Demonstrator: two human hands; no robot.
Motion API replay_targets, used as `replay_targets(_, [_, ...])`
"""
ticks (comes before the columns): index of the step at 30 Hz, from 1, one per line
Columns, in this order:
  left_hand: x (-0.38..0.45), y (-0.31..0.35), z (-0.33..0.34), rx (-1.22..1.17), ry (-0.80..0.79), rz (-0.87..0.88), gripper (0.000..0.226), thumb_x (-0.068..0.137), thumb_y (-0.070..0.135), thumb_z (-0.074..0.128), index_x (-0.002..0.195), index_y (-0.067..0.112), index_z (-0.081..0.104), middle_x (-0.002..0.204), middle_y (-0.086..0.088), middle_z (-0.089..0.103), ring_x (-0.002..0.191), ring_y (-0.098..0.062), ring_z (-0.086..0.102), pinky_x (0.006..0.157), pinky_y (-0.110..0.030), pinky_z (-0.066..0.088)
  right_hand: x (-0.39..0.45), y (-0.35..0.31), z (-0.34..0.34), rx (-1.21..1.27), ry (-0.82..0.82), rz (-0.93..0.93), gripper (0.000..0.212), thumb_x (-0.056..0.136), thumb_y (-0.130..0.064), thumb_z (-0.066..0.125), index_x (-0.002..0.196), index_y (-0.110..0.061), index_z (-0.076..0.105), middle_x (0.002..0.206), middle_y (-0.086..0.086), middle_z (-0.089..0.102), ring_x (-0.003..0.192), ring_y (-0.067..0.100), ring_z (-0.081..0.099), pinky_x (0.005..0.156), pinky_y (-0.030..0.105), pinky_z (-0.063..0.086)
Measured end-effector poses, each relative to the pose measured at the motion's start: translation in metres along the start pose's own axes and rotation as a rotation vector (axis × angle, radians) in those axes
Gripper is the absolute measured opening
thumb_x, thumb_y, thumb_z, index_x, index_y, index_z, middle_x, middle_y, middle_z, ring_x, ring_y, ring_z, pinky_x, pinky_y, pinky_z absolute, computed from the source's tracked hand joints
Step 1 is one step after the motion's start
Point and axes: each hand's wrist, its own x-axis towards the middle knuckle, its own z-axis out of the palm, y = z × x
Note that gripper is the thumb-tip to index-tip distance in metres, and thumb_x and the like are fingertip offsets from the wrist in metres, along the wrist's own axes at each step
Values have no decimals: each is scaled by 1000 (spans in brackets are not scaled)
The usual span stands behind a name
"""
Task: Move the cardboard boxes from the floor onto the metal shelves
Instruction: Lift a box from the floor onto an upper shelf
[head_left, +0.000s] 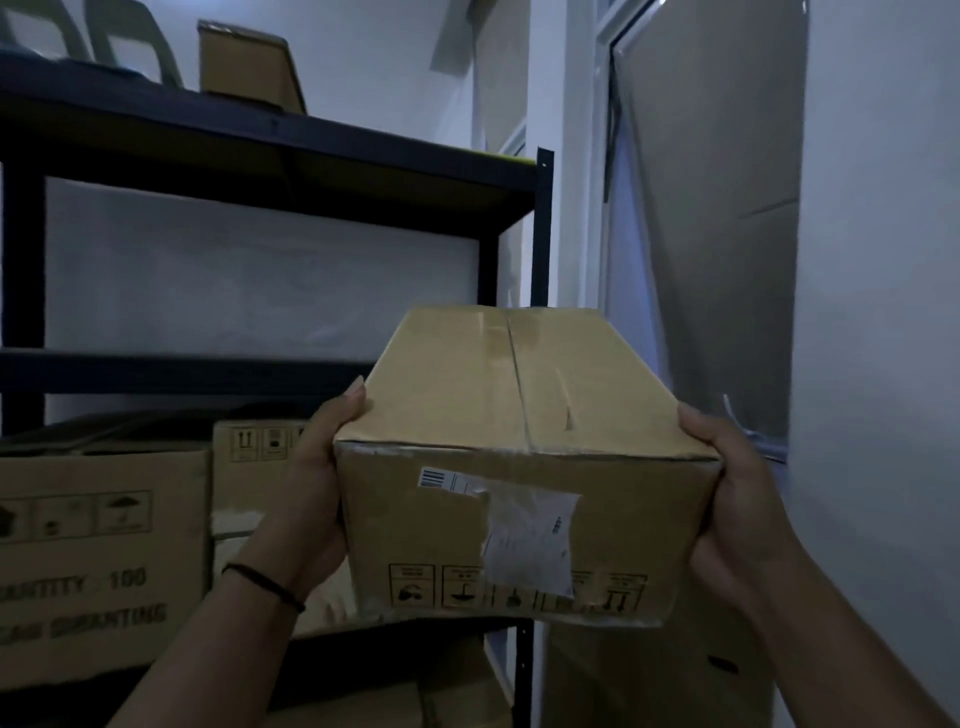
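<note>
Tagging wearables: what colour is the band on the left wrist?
Black, a thin wristband just below the left hand; head view shows it.

You face a dark metal shelf unit (542, 228), with one small cardboard box (248, 67) on its top board, a bare board beneath that, and lower down a large printed carton (98, 561) just beside a second carton (254, 467).

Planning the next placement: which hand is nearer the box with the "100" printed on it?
Left. The left hand grips the carried box's left side, just right of the printed box on the shelf. The right hand holds the far side, much farther away.
</note>
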Motion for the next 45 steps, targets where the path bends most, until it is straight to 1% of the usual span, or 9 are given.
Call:
replay_targets(4, [23, 12, -6, 14, -1, 66, 35, 82, 41, 50, 89, 12, 69, 72, -8, 71, 58, -20, 68, 47, -26, 54, 30, -1, 15, -7, -52, -10, 35, 85, -43, 52, 102, -17, 69, 82, 8, 74, 70, 23, 69, 66, 36, 53])
replay_targets(10, [58, 23, -19, 45, 6, 160, 32, 94, 37, 44, 80, 16, 63, 66, -3, 69, 54, -17, 66, 45, -25, 52, 68, 1, 34, 7, -90, -68, 36, 84, -43, 53, 104, -18, 69, 85, 7, 74, 73, 22, 68, 70, 37, 53])
replay_targets(19, [97, 26, -33, 90, -46, 118, 37, 92, 42, 44, 99, 13, 66, 80, -9, 71, 65, -24, 68, 51, -29, 54, 112, 12, 43, 42, -117, -120, 38, 72, -43, 58, 97, -18, 72, 86, 8, 73, 77, 24, 67, 82, 42, 51])
replay_targets(25, [109, 22, -29, 48, -42, 132, 34, 92, 38, 41, 95, 14, 65, 77, -9, 70, 62, -23, 67, 51, -29, 55, 136, 11, 40, 16, -186, -154, 32, 76, -46, 57, 85, -24, 77, 85, 5, 73, 80, 25, 66, 83, 44, 51])
replay_targets(29, [115, 14, -26, -5, 9, 135, 34, 92, 37, 40, 96, 14, 65, 76, -8, 70, 60, -22, 66, 49, -30, 54, 152, 3, 38, -46, -276, -165, 53, 81, -58, 47, 107, -18, 70, 98, 9, 74, 89, 26, 71, 79, 42, 56])
replay_targets(32, [118, 8, -23, -32, 45, 141, 38, 91, 38, 41, 108, 13, 64, 86, -11, 69, 66, -24, 65, 51, -32, 55, 159, 0, 36, -79, -328, -184, 61, 78, -63, 41, 109, -19, 69, 103, 11, 74, 94, 26, 71, 77, 40, 60])
replay_targets(37, [121, 0, -18, -30, 64, 167, 41, 90, 39, 41, 112, 13, 62, 91, -12, 69, 70, -26, 66, 57, -33, 57, 167, 1, 29, -100, -426, -222, 65, 55, -77, 61, 94, -28, 78, 104, 11, 74, 94, 25, 71, 68, 35, 59])
replay_targets(41, [124, 0, -16, -33, 86, 165, 39, 90, 40, 41, 107, 14, 64, 95, -13, 68, 72, -27, 65, 62, -35, 55, 175, 6, 18, -181, -505, -265, 75, 28, -82, 76, 91, -42, 76, 101, -4, 75, 93, 15, 71, 69, 29, 58])
replay_targets(45, [127, 1, -12, -19, 99, 162, 39, 90, 41, 42, 106, 13, 65, 99, -15, 67, 75, -28, 65, 64, -35, 54, 181, 10, 15, -382, -410, -280, 101, 22, -83, 76, 111, -39, 62, 106, -6, 73, 98, 19, 70, 80, 38, 57])
